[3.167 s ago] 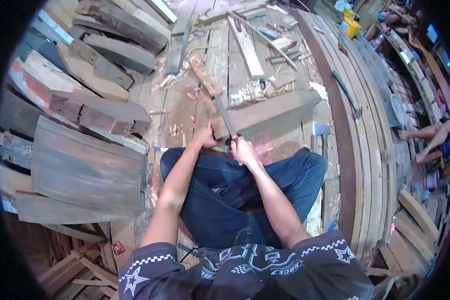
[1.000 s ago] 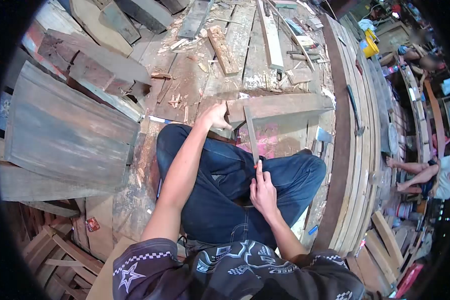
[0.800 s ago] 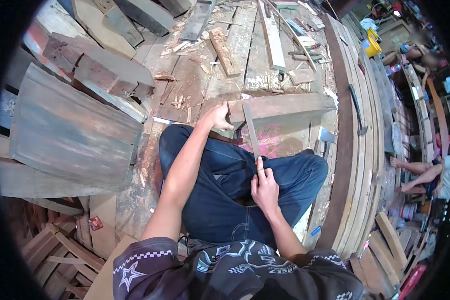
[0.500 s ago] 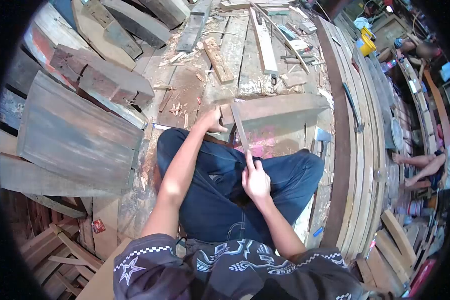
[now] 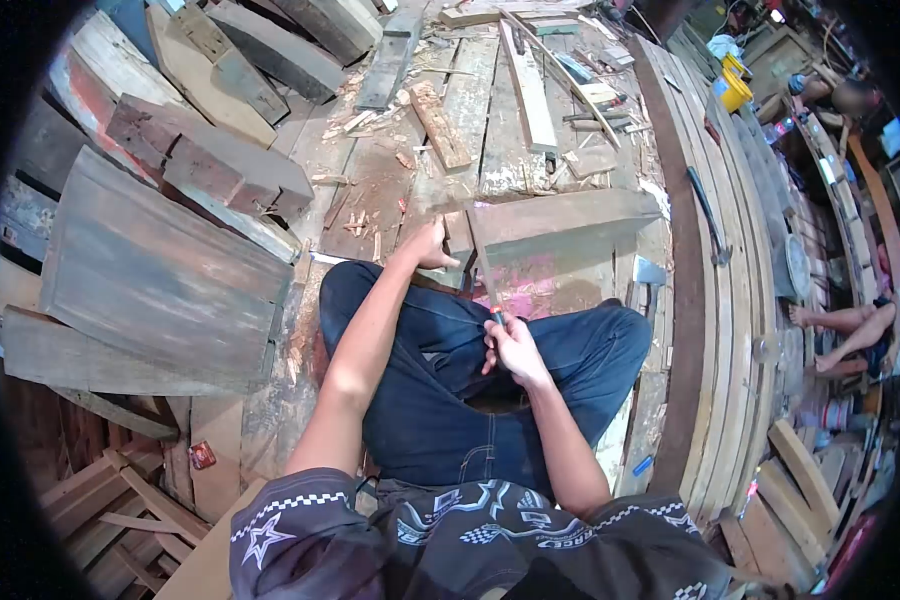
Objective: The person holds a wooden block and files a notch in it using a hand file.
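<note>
A thick wooden beam lies across the floor in front of my crossed legs. My left hand is wrapped round its left end, thumb on the near side. My right hand grips the handle of a long flat metal tool, which has red and dark parts near the grip. The tool's blade points away from me and rests across the beam close to its left end, just right of my left hand. Whether it is a file or a saw is too small to tell.
Wood blocks and a wide curved board stand at the left. Ahead lie a chipped wood piece, a pale plank and shavings. Right of my knee are a hatchet head, stacked planks and a hammer. A person's legs show far right.
My right hand first drew back toward my lap with the tool, then moved slightly forward, and its fingers shifted on the handle. My left hand has stayed at the beam's end.
</note>
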`<state>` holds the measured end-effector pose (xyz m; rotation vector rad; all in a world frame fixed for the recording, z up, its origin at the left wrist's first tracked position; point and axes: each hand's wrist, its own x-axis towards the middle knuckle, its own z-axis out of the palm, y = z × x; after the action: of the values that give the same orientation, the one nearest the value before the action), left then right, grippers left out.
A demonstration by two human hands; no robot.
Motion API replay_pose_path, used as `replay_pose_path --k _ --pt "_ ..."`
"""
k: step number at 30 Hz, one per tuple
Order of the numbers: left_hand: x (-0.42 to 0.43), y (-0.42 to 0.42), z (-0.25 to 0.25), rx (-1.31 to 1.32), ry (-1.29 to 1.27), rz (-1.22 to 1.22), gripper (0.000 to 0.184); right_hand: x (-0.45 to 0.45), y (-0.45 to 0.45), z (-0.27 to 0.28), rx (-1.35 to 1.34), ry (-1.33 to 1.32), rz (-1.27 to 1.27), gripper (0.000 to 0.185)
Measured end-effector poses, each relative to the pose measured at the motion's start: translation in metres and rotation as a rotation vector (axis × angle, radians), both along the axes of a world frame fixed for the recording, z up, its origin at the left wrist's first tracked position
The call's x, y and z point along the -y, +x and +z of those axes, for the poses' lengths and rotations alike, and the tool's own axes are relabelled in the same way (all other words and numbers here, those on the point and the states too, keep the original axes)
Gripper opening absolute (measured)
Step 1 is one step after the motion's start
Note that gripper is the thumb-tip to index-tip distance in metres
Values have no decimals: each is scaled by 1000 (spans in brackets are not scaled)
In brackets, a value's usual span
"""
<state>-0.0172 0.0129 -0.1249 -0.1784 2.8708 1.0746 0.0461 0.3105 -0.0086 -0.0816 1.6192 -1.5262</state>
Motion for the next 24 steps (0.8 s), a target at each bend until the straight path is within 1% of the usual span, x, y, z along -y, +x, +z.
replay_pose_path --k 1,2,3,4,6,7,10,14,16,17,20,21,22,24 --pt "-4 3 19 82 -42 12 111 3 3 9 -69 60 49 22" --pt "-7 5 29 77 -47 9 113 5 5 13 -136 121 98 25" --pt "-8 5 31 72 -52 5 114 9 3 14 -210 186 159 31" --pt "-9 6 31 68 -58 1 116 11 1 17 -316 261 201 32" --pt "-9 4 30 83 -70 -10 128 17 -5 23 -528 408 288 34" --pt "-9 3 28 92 -77 -16 134 21 -10 17 -541 440 288 34" --pt "-11 2 23 106 -97 16 135 38 -21 18 -521 460 267 34" --pt "-4 -2 -2 15 -28 -17 137 58 -42 14 -529 466 285 34" --pt "-7 0 9 19 -4 -35 137 60 -45 15 -528 484 292 35" --pt "-10 3 16 54 -16 11 138 59 -44 11 -528 485 287 35" --pt "-9 1 10 57 -43 7 139 36 -24 8 -506 484 262 36" --pt "2 -6 -28 -83 -55 -77 139 21 -13 12 -512 496 256 36" --pt "-3 -1 -14 -42 -37 -12 140 18 -12 17 -524 510 254 37" --pt "-9 3 4 -43 -19 16 138 26 -16 18 -507 508 241 37"
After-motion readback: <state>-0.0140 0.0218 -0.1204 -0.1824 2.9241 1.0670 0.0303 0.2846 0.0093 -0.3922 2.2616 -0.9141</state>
